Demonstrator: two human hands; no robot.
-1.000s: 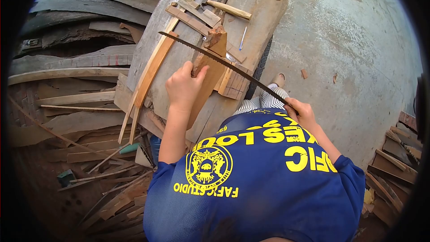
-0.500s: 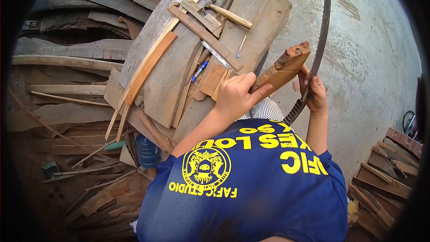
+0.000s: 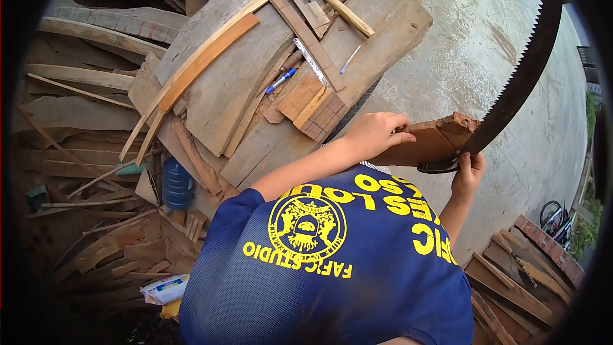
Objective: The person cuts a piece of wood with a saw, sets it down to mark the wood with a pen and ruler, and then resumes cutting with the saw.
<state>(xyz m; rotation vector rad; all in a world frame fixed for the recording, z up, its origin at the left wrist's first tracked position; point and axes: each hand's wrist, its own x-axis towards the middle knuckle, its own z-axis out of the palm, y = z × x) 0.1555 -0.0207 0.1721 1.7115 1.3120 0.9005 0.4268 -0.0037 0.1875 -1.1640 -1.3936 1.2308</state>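
My left hand (image 3: pixel 383 135) is closed over the near end of a short wooden board (image 3: pixel 421 145), thumb on top. The board's far end is rough and broken, and a dark line crosses its face. My right hand (image 3: pixel 469 172) pinches a handsaw (image 3: pixel 527 67) near the base of its long dark blade, whose toothed edge faces left. The blade rises from beside the board's rough end to the upper right. A dark loop-like handle part shows under the board; whether blade and board touch I cannot tell.
On the plank bench (image 3: pixel 233 96) lie a hammer (image 3: pixel 345 13), a wooden try square (image 3: pixel 297 29), a ruler (image 3: pixel 313 64), a blue marker (image 3: pixel 281 81), a pen (image 3: pixel 350 59) and a marked block (image 3: pixel 313 112). A blue water jug (image 3: pixel 177 184) stands left, among scrap wood.
The saw has turned so its blade shows broadside and reaches farther right. The board has moved right and down with my left hand. My right hand has moved right and lower.
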